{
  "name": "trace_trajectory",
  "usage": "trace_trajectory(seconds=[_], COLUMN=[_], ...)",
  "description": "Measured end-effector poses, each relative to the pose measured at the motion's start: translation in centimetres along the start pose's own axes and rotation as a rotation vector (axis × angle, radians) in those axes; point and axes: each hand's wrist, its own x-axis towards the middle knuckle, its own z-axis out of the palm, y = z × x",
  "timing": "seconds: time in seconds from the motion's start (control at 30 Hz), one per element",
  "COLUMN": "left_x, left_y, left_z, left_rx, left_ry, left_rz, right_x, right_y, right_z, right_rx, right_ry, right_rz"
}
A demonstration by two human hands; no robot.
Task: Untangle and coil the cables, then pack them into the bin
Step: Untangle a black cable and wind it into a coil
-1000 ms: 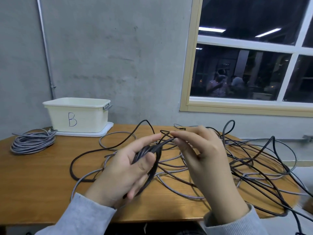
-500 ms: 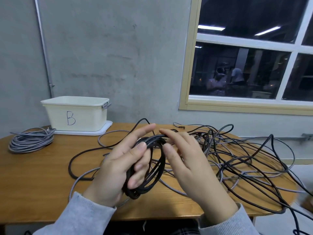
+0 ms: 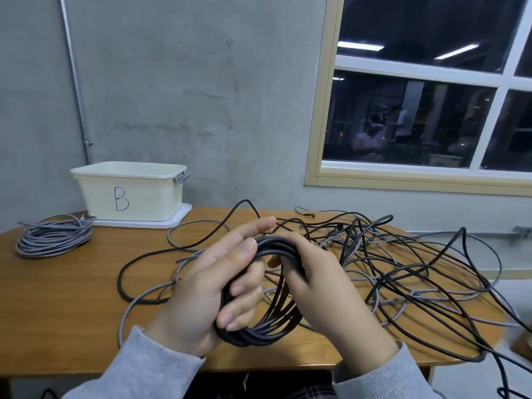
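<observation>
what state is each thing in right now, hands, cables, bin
left hand: grips the black coil
right hand: pinches the top of the black coil
black coil: partly wound, held above the table
loose cables: tangled, spread on the table
grey coil: wound, lying on the table beside the bin
bin: open, upright on its lid

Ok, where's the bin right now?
In the head view the bin marked B stands at the table's far left, against the wall, on a white lid. A grey coil lies just left of it.
</observation>
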Motion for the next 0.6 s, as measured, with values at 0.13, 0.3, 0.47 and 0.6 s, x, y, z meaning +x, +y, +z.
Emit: trace_trajectory(seconds=[0.13, 0.3, 0.47, 0.6], left_x=[0.0, 0.1, 0.2, 0.1], left_y=[-0.2, 0.0, 0.0, -0.1], left_z=[0.5, 1.0, 1.2, 0.9], left_rx=[0.074, 0.187, 0.166, 0.093], left_ry=[0.060, 0.169, 0.191, 0.128], left_rz=[-0.020, 0.002, 0.046, 0.031], right_x=[0.0, 0.0, -0.1, 0.0], right_y=[0.2, 0.0, 0.5, 0.6], right_z=[-0.5, -0.4, -0.1, -0.4], right_rx=[-0.049, -0.106, -0.112, -0.069], right_ry=[0.021, -0.016, -0.006, -0.019], right_rz=[0.006, -0.004, 0.011, 0.031])
